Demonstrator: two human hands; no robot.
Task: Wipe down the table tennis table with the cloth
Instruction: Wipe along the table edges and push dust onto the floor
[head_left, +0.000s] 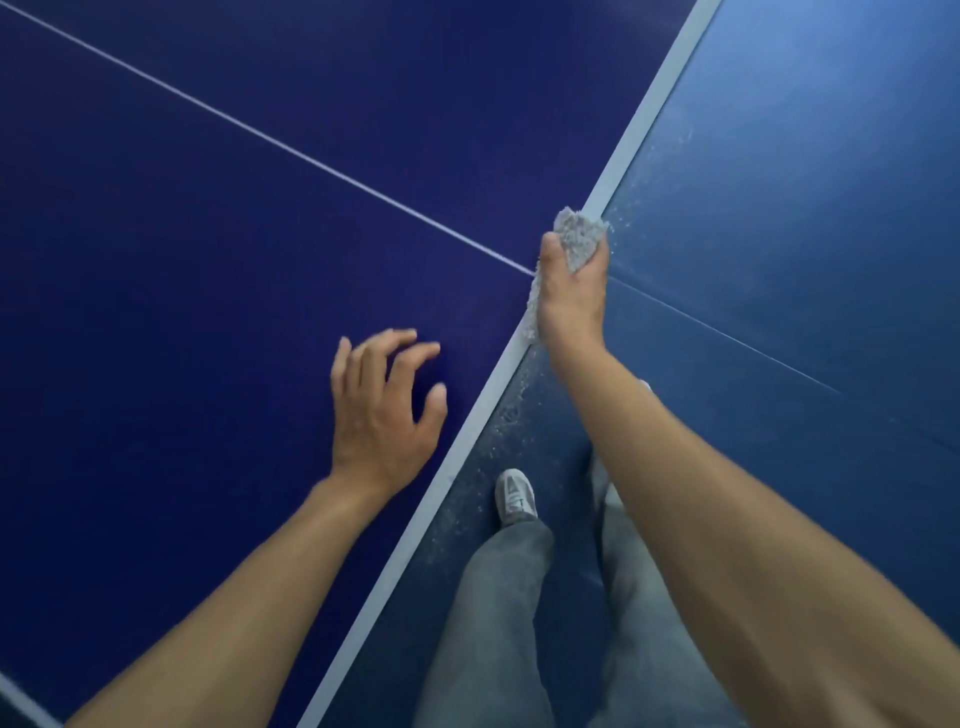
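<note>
The dark blue table tennis table (208, 260) fills the left and middle of the head view, with a thin white centre line running diagonally across it. Its pale grey edge band (644, 124) runs from upper right down to the lower left. My right hand (569, 296) grips a bunched grey-white cloth (579, 236) and holds it against that edge band, where the centre line meets it. My left hand (384, 410) hovers over or lightly touches the tabletop near the edge, fingers spread and loosely bent, holding nothing.
Beyond the table edge lies a blue floor (805, 208) with pale dust specks along the edge. My grey trouser legs (498, 613) and a grey-white shoe (514, 496) stand close beside the table.
</note>
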